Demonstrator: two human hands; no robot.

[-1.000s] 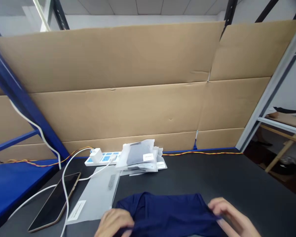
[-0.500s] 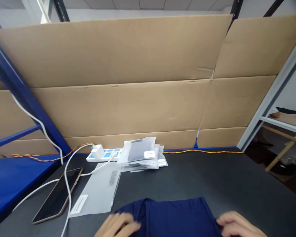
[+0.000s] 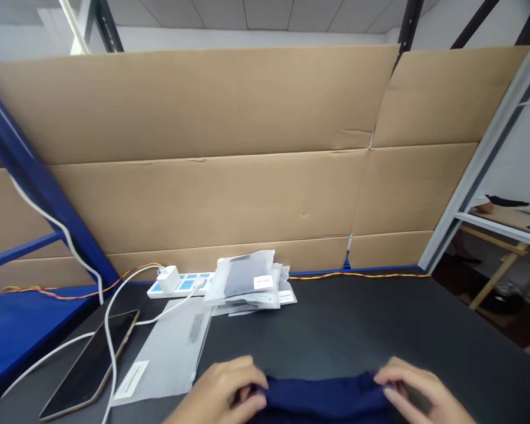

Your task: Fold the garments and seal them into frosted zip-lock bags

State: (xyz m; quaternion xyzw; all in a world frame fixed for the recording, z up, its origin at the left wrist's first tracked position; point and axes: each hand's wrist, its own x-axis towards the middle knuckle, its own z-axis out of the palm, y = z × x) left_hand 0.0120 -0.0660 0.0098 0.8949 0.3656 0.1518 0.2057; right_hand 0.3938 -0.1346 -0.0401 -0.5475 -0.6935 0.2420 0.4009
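Observation:
A navy blue garment (image 3: pixel 324 394) lies folded into a narrow band at the near edge of the dark table (image 3: pixel 380 318). My left hand (image 3: pixel 221 391) grips its left end, fingers curled over the fabric. At the right end, my right hand (image 3: pixel 417 391) pinches the cloth with bent fingers. An empty frosted plastic bag (image 3: pixel 168 347) with a white label lies flat just left of my left hand.
A stack of bagged garments (image 3: pixel 249 282) sits at the back of the table by a white power strip (image 3: pixel 179 284). A phone (image 3: pixel 90 365) on a white cable lies at the left. Cardboard sheets (image 3: pixel 229 159) wall the back. Blue shelving (image 3: pixel 17 318) stands left, a grey rack post (image 3: pixel 481 159) right.
The garment was spread wider and reached further up the table; now it is folded into a narrow strip near me. Both hands moved with the cloth, staying at its two ends.

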